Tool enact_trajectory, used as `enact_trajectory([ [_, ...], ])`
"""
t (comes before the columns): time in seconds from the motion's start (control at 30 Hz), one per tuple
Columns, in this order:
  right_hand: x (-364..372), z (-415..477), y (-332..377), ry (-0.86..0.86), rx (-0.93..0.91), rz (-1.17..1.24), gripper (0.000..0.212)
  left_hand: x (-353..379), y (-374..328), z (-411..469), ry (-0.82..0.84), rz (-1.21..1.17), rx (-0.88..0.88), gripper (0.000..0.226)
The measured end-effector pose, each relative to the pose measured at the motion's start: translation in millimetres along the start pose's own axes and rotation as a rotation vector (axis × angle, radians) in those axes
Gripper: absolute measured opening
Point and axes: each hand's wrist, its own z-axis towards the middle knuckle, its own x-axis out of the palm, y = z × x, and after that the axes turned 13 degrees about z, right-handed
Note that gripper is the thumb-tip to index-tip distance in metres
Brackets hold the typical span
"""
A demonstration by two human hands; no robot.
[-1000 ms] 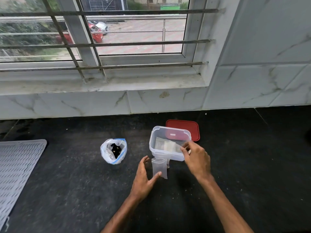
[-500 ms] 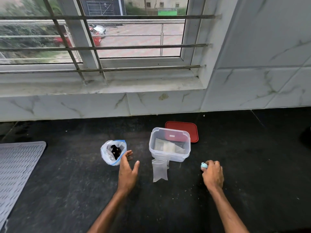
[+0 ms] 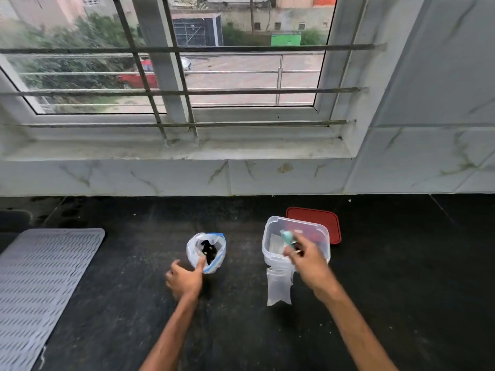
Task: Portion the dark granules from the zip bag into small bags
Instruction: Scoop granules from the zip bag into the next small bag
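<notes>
The zip bag [image 3: 206, 250] with a blue seal stands open on the black counter, dark granules visible inside. My left hand [image 3: 184, 281] is at its near left side, thumb against the bag's rim. A small clear bag [image 3: 278, 286] stands empty in front of the clear plastic tub [image 3: 270, 242]. My right hand [image 3: 310, 263] is raised over the tub's near edge and grips a small teal spoon [image 3: 287, 238], blurred by motion.
A red lid [image 3: 325, 218] lies behind the tub. Flat packets lie inside the tub. A grey ribbed mat [image 3: 40, 285] covers the counter's left end. The marble wall and barred window sill run along the back.
My left hand moved left to the zip bag and touches it. My right hand lifted the teal spoon from the counter up over the tub. The view tilted up.
</notes>
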Motion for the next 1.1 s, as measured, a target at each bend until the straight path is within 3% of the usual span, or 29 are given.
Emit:
enact_trajectory([
  [0.03, 15, -2, 0, 0.082, 0.005, -0.024, 0.036, 3, 2, 1, 0.046, 0.040, 0.031, 0.063],
  [0.1, 46, -3, -6, 0.176, 0.022, -0.119, 0.030, 7, 8, 6, 0.098, 0.107, 0.092, 0.052],
  [0.23, 87, 3, -26, 0.117, -0.017, -0.419, 0.008, 2, 20, 12, 0.198, -0.038, 0.057, 0.030],
  [0.5, 149, -10, -54, 0.332, -0.147, -0.818, 0.016, -17, 67, -7, 0.376, -0.255, 0.025, 0.032],
  [0.73, 164, 0, -69, 0.318, -0.140, -0.969, 0.026, -24, 76, -17, 0.424, -0.281, 0.058, 0.026],
  [0.9, 166, 1, -89, 0.279, -0.053, -0.799, 0.020, -25, 69, -20, 0.463, -0.321, 0.081, 0.007],
  [1.1, 160, 7, -98, 0.199, 0.297, -0.253, 0.020, -24, 56, -22, 0.530, -0.295, 0.102, 0.020],
])
